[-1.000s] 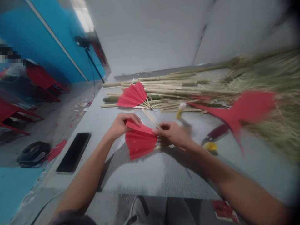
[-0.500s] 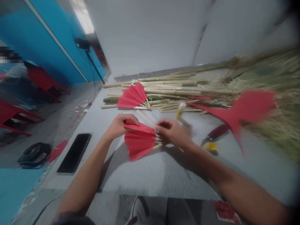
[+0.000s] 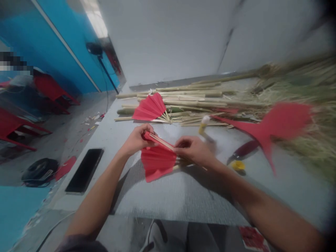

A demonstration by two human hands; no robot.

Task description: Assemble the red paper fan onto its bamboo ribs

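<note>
Holding the red paper fan (image 3: pixel 156 161) at centre frame, your left hand (image 3: pixel 136 140) pinches its upper left edge with fingers closed on the fold, and your right hand (image 3: pixel 193 150) grips the sticks at its pivot. Since a second ago, the bamboo rib (image 3: pixel 160 141) has swung down from pointing upward and now lies along the fan's top edge. Above it, a second fan (image 3: pixel 149 107) rests against the bamboo poles (image 3: pixel 189 93); a phone (image 3: pixel 84 170) lies lower left.
</note>
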